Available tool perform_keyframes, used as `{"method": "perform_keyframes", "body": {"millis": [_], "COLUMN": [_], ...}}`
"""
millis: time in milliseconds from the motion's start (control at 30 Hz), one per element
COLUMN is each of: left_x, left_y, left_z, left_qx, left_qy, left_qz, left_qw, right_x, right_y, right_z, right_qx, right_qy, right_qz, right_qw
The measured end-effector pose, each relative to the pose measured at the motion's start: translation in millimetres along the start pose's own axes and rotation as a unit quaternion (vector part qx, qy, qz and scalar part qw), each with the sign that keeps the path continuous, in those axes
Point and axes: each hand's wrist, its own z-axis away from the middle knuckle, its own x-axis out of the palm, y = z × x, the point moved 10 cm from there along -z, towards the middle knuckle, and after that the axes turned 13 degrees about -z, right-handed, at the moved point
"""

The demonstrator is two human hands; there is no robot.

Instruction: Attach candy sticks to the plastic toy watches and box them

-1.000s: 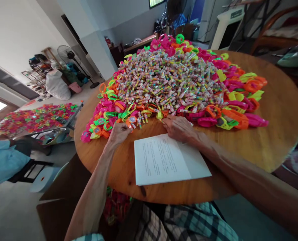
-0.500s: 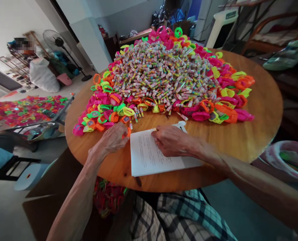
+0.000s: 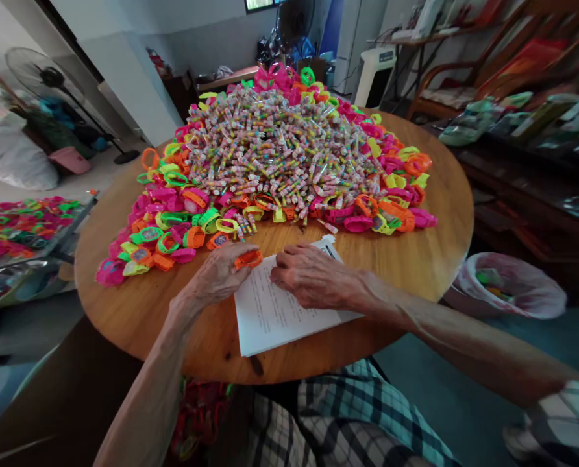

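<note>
My left hand [image 3: 221, 271] is closed on an orange toy watch [image 3: 248, 259], pinched at the left edge of a stack of printed paper [image 3: 274, 314]. On the right part of that paper rests my right hand [image 3: 316, 275], its fingers curled inward; what lies under them, if anything, is hidden. Just beyond both hands spreads a heap of small wrapped candy rolls [image 3: 280, 143]. Around the heap lie many bright toy watches [image 3: 167, 243] in pink, orange, yellow and green. One loose candy roll [image 3: 327, 226] sits beyond the paper.
The round wooden table [image 3: 416, 259] carries everything at hand. More toy watches [image 3: 26, 224] cover a surface at the left, and others fill a box [image 3: 199, 415] below the table edge. A lined bin [image 3: 513, 285] stands at the right, near a wooden chair [image 3: 445, 84].
The view has swung to the right. The orange toy watch in my left hand shows more fully, now beside the paper's upper left edge. My right hand stays on the paper, fingers still curled.
</note>
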Motion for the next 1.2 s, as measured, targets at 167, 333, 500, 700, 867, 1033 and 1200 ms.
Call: {"method": "perform_keyframes", "body": {"millis": [167, 333, 500, 700, 867, 1033, 1200], "left_x": [4.4, 4.5, 5.7, 9.3, 10.0, 8.5, 10.2], "left_y": [-5.3, -8.4, -0.3, 2.2, 2.2, 8.0, 7.3], "left_z": [7.7, 9.4, 9.6, 13.9, 14.1, 16.5, 15.9], "left_qx": [-0.012, -0.006, 0.032, 0.02, 0.017, 0.037, 0.023], "left_qy": [0.022, 0.045, 0.079, 0.092, 0.092, 0.107, 0.096], "left_qz": [0.072, 0.093, 0.106, 0.097, 0.091, 0.069, 0.085], "left_qw": [0.997, 0.995, 0.991, 0.991, 0.991, 0.991, 0.991], "right_x": [8.9, 5.4, 2.1, 3.6, 4.8, 10.0, 21.0], "right_y": [16.4, 33.1, 35.5, 30.2, 28.6, 17.2, 5.1], "right_z": [-1.4, -6.6, -13.6, -11.3, -8.6, -11.8, -18.2], "right_qx": [0.066, 0.101, 0.114, 0.087, 0.059, 0.04, 0.053], "right_qy": [0.049, 0.121, 0.127, 0.143, 0.163, 0.122, 0.027], "right_qz": [-0.071, -0.138, -0.137, -0.15, -0.163, -0.074, 0.071], "right_qw": [0.994, 0.978, 0.976, 0.974, 0.971, 0.989, 0.996]}}
